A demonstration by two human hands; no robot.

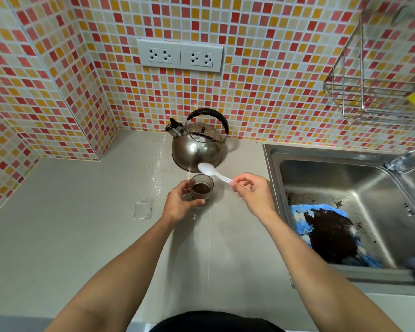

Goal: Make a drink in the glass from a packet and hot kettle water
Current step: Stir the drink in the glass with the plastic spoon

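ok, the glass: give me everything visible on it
The glass is a small clear tumbler standing upright on the grey counter, just in front of the steel kettle. It holds something dark brown at the bottom; powder or liquid is hard to tell. The left hand wraps its near side, thumb across the front. The white plastic spoon, held in the right hand, hovers above its rim without touching.

Left hand (177, 203) around glass (201, 189) of brown powder, right hand (253, 191) pinching white spoon (212, 172) above it.
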